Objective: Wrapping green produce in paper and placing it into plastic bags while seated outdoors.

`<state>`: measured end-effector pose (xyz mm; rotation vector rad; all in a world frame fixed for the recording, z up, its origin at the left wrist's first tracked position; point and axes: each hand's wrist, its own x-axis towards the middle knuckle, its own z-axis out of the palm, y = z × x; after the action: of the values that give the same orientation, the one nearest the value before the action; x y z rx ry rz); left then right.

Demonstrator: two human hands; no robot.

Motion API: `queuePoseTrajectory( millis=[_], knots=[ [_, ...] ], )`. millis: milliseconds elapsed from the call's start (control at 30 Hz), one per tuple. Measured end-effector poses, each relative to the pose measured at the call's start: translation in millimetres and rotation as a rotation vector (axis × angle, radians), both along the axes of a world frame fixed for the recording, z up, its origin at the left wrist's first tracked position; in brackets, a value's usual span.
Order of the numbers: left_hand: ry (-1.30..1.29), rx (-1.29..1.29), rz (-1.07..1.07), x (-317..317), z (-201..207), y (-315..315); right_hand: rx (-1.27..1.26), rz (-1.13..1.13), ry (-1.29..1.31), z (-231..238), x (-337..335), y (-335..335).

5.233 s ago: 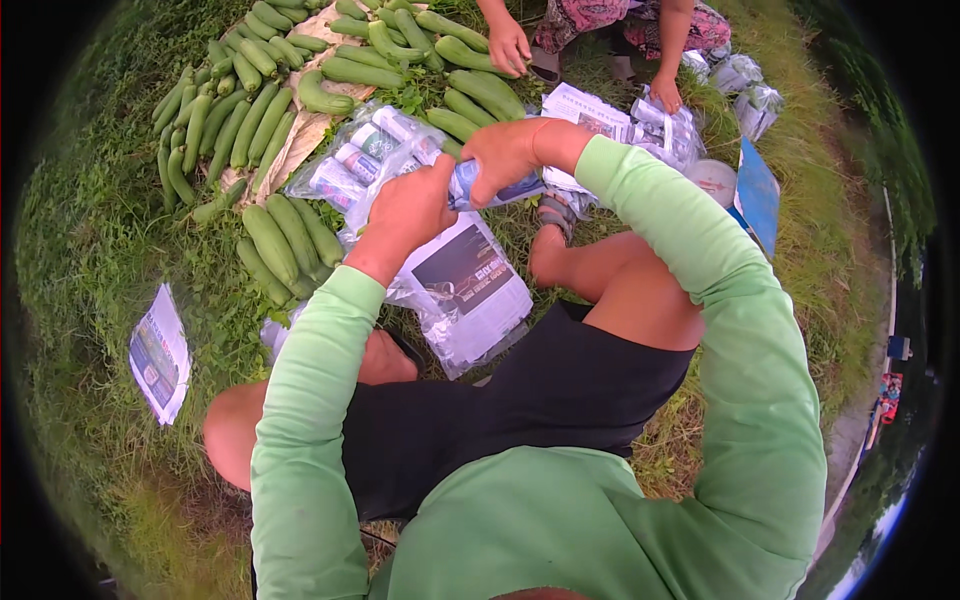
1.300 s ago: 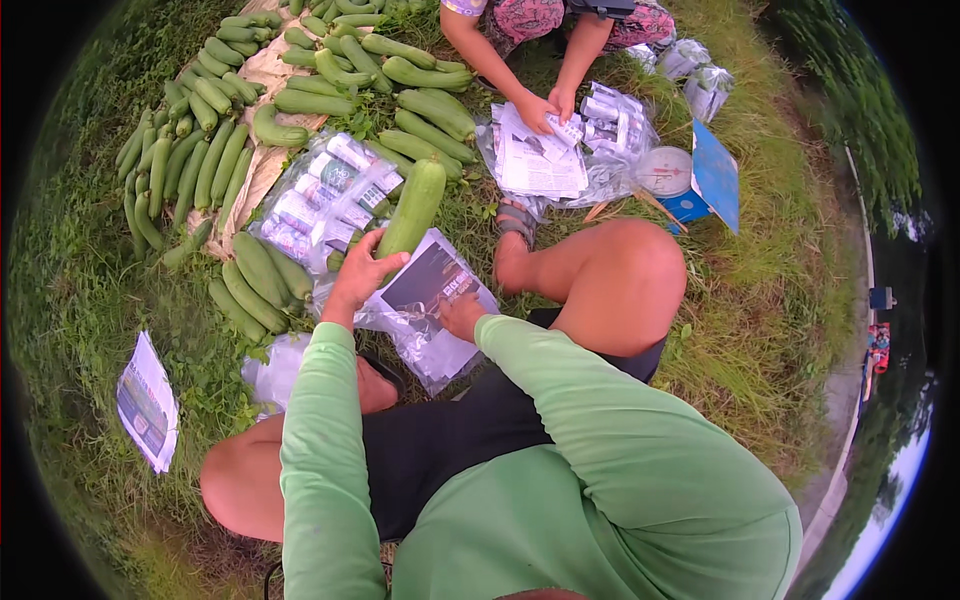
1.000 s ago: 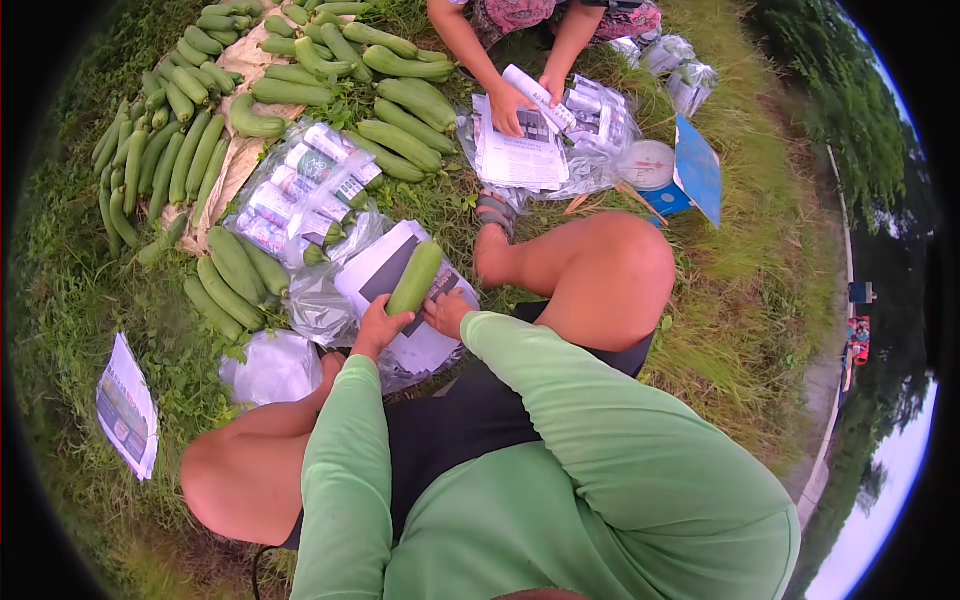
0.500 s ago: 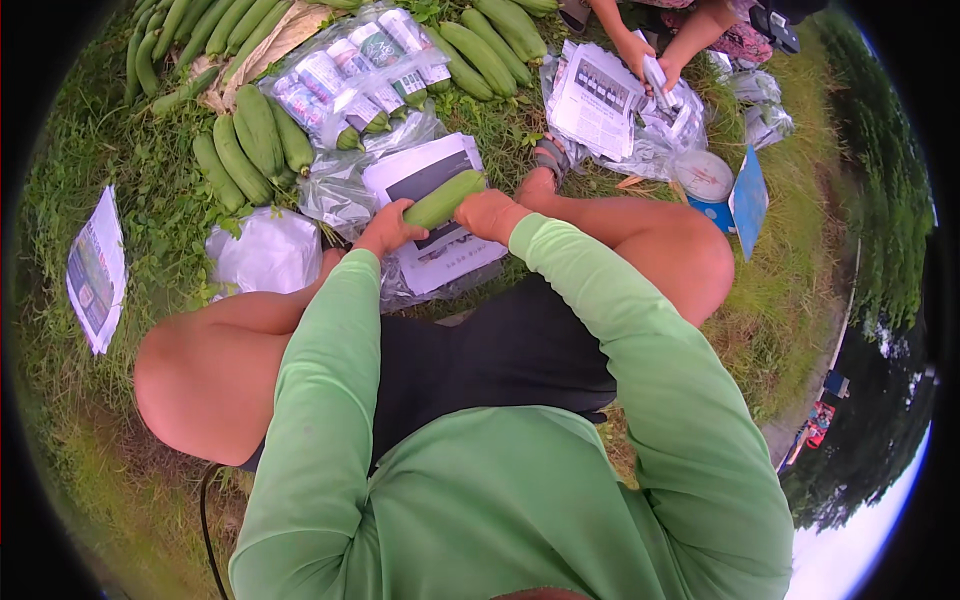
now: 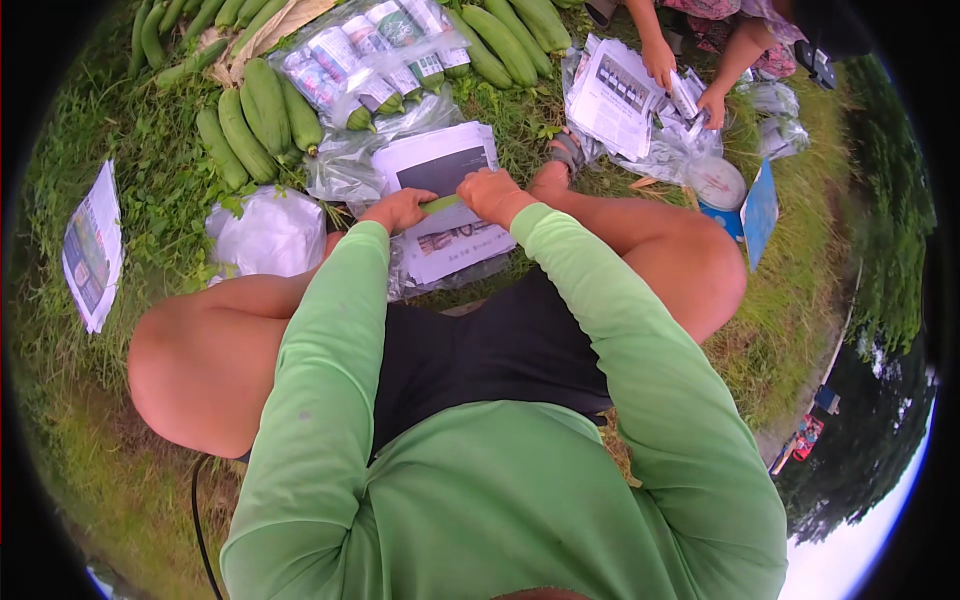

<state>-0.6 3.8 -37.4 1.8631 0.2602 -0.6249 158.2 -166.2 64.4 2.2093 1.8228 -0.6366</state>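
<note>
Between my two hands is a green luffa gourd (image 5: 441, 203), mostly hidden by my fingers so only a short strip of it shows. My left hand (image 5: 398, 209) is closed round its left end, and my right hand (image 5: 492, 196) grips the right end. Both are just over a stack of newspaper sheets (image 5: 450, 256) lying in front of my crossed legs. Clear plastic (image 5: 340, 172) lies under and beside that stack. Beyond it, several paper-wrapped luffas (image 5: 330, 52) lie in clear plastic, their green ends sticking out.
Bare luffas (image 5: 240, 135) lie on the grass at the far left and back. White plastic bags (image 5: 268, 235) sit by my left leg. At the back right, another person's hands (image 5: 658, 62) handle newspaper (image 5: 612, 95). A blue-and-white tub (image 5: 716, 182) stands beyond my right knee.
The luffa, held diagonally and largely visible before, is now mostly covered by my hands. My right hand has moved closer to my left. The other person's hands have moved apart over their paper.
</note>
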Motion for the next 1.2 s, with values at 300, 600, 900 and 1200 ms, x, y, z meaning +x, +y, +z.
queuePoseTrajectory(
  millis=[300, 600, 900, 1200],
  knots=[
    [0.487, -0.154, 0.468, 22.8, 9.1, 3.8, -0.113, -0.135, 0.08, -29.9, 19.9, 16.5],
    [0.123, 0.118, 0.261, 1.7, 16.2, -7.8, 0.173, 0.008, -0.029, 0.0, -9.3, 14.9],
    [0.027, 0.324, 0.316, 9.1, 23.6, -27.8, 0.089, 0.127, -0.317, -44.7, -40.0, -12.4],
    [-0.327, 0.48, 0.154, 8.5, 70.1, -37.5, -0.175, -0.128, 0.308, -9.7, 9.9, 41.8]
  ],
)
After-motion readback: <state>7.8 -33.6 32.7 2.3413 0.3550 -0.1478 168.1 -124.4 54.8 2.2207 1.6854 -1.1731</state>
